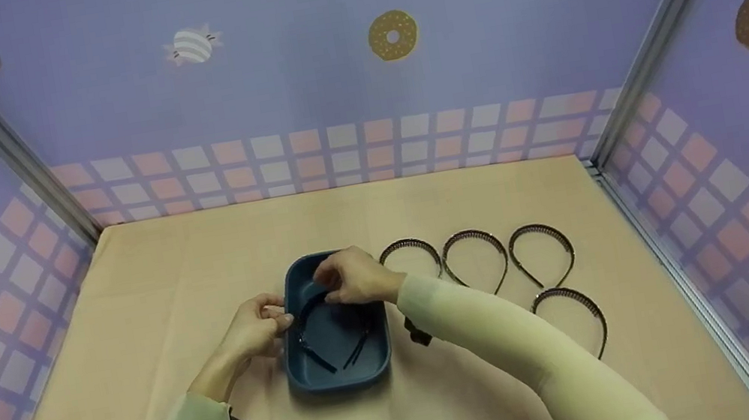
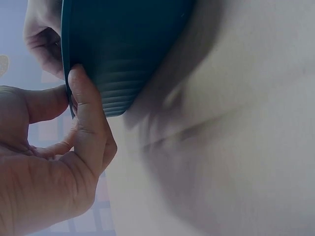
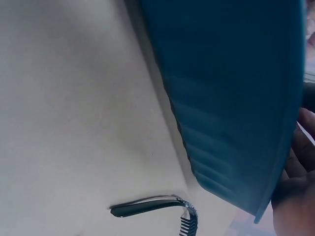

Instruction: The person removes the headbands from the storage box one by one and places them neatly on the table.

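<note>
A deep blue rectangular plastic bin stands on the table. Its left rim is pinched between the thumb and fingers of my left hand, as the left wrist view shows up close. Inside the bin lies a dark headband, its two ends toward me. My right hand reaches over the bin's right side, thumb right at the headband's curved top. Its bent fingers stand apart from the thumb, and the hand covers part of the band.
Several dark toothed headbands lie right of the bin: one partly behind my right hand, two more in the same row, another nearer me, partly under my sleeve. Patterned walls enclose the cloth-covered table.
</note>
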Demonstrator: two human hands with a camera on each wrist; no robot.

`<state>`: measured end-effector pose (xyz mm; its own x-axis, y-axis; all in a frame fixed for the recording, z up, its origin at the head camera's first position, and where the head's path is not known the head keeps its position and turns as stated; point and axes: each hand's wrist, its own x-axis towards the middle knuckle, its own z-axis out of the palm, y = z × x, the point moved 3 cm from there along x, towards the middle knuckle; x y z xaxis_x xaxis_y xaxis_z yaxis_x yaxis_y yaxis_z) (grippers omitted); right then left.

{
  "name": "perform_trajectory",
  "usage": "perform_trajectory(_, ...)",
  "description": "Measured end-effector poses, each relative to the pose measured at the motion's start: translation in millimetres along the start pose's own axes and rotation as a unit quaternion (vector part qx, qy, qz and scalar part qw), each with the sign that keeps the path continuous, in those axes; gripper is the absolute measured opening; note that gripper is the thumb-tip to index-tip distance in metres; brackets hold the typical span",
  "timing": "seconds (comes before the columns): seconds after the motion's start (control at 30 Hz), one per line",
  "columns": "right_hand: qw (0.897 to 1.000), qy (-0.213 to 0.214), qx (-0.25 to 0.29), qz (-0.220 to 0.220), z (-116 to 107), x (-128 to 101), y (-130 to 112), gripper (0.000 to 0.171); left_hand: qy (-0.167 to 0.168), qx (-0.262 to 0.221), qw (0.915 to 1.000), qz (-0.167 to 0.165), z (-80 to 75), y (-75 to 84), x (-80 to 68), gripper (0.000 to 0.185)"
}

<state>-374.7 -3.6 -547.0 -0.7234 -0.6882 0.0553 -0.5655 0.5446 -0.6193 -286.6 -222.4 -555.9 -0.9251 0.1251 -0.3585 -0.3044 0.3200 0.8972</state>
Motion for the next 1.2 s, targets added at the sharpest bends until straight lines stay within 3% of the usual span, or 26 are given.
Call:
perform_trajectory(0.3,0.992,-0.012,-0.121,0.014,11,3,-2,0.028,0.005,0.001,1.0,0.0,1.5,-1.3,-0.7,0.043)
perform_trajectory(0.57,0.986,-0.007,-0.163,0.026,12,6,-8,0.021,0.007,-0.006,1.0,0.001,1.3,-0.3,-1.0,0.041)
perform_trajectory(0.83,0.972,-0.017,-0.229,0.047,13,7,-8,0.007,0.012,0.006,0.9999,-0.003,0.9,-0.2,0.0,0.043)
perform_trajectory(1.03,0.972,-0.011,-0.23,0.045,12,7,-5,0.013,0.016,0.006,0.9998,-0.005,1.9,-0.4,-0.6,0.043)
perform_trajectory(1.2,0.982,0.007,-0.184,0.035,6,8,-4,0.018,0.017,0.005,0.9998,0.001,2.0,-0.1,-1.2,0.041)
